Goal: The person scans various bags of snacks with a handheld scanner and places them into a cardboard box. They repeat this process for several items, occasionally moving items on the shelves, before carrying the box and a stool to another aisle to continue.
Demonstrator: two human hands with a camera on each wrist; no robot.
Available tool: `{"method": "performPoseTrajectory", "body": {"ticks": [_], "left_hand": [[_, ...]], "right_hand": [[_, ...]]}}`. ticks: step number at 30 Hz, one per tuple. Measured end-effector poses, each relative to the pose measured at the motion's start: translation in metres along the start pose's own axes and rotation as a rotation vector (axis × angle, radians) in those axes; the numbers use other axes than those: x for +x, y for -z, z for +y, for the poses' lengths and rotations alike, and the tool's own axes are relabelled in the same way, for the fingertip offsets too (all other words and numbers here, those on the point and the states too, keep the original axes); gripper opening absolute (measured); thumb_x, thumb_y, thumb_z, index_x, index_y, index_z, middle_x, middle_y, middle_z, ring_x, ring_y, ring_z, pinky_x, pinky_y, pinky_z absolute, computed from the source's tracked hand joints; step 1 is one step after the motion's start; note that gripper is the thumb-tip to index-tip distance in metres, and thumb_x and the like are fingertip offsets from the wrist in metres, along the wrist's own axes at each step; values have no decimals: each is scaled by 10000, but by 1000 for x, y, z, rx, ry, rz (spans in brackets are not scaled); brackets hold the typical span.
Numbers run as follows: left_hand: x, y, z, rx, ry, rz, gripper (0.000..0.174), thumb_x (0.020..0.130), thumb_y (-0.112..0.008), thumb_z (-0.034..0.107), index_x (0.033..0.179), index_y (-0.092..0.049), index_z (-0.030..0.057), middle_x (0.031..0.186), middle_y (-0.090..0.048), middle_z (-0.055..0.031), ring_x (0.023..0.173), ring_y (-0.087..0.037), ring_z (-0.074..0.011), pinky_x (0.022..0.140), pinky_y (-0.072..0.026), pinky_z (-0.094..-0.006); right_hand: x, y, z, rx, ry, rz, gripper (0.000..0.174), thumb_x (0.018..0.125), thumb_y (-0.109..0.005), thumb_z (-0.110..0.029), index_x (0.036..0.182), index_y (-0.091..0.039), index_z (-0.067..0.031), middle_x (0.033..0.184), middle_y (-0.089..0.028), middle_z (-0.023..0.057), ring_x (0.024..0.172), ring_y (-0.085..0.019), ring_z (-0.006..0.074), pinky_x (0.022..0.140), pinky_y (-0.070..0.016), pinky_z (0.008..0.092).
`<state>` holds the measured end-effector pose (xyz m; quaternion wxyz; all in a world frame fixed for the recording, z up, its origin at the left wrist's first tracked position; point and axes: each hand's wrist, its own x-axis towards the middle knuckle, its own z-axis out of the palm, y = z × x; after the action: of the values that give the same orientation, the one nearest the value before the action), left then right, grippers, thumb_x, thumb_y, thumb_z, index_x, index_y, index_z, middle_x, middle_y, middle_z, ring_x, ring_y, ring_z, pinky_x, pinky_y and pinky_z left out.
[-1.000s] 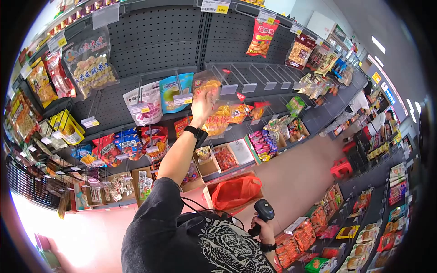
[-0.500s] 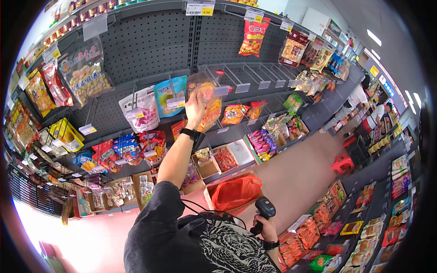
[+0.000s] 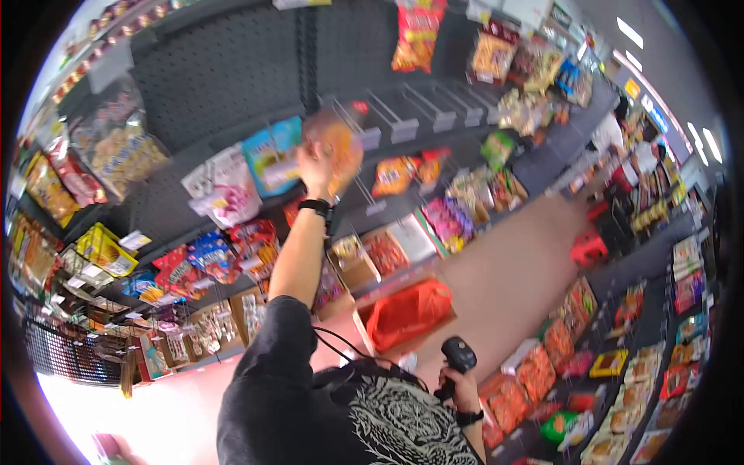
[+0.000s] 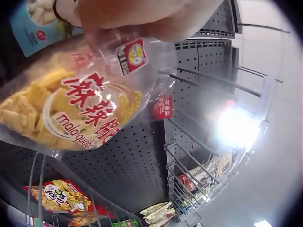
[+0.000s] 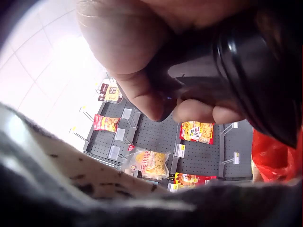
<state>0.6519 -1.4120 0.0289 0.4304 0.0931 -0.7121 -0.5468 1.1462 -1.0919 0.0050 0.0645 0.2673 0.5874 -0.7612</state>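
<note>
My left hand (image 3: 314,167) grips a clear bag of crispy rice snacks (image 4: 85,106) by its top end. Yellow pieces show through the plastic under red lettering. In the head view the bag (image 3: 343,151) is beside the hand, in front of the dark pegboard. A blue snack bag (image 3: 273,155) hangs just left of that hand. Down by the body, my right hand (image 3: 465,391) holds a black handheld barcode scanner (image 3: 459,354), its fingers wrapped round the handle. Close up in the right wrist view, the scanner's dark handle (image 5: 203,71) fills the palm.
Bare metal hooks (image 3: 395,116) stick out right of the left hand. A white and purple bag (image 3: 225,186) hangs beside the blue one. Below stands a carton lined with a red plastic bag (image 3: 408,314). Another stocked shelf (image 3: 604,407) lines the right side; people are farther down the aisle.
The clear snack bag has come up and tilted beside my left hand, off the spot where it hung lower. The head view has shifted, blurring the shelf. My right hand still holds the scanner.
</note>
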Motion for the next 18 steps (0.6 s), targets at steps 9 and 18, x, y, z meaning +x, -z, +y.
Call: {"method": "performPoseTrajectory", "body": {"ticks": [9, 18], "left_hand": [[-311, 166, 88, -293, 248, -1575, 547, 791, -688, 157, 1277, -479, 15, 1218, -543, -180, 1176, -511, -281, 989, -411, -373], [-339, 170, 93, 206, 361, -1445, 551, 790, -702, 251, 1219, -471, -6, 872, -644, -152, 720, -637, -231, 642, -511, -371]], "right_hand": [[14, -22, -11, 222, 105, 219, 176, 855, -615, -98, 1009, -565, -31, 840, -606, 46, 727, -590, 137, 640, -485, 260], [120, 9, -28, -639, 309, -576, 504, 766, -751, -175, 1212, -555, -48, 1135, -600, 135, 1094, -565, 222, 894, -477, 325]]}}
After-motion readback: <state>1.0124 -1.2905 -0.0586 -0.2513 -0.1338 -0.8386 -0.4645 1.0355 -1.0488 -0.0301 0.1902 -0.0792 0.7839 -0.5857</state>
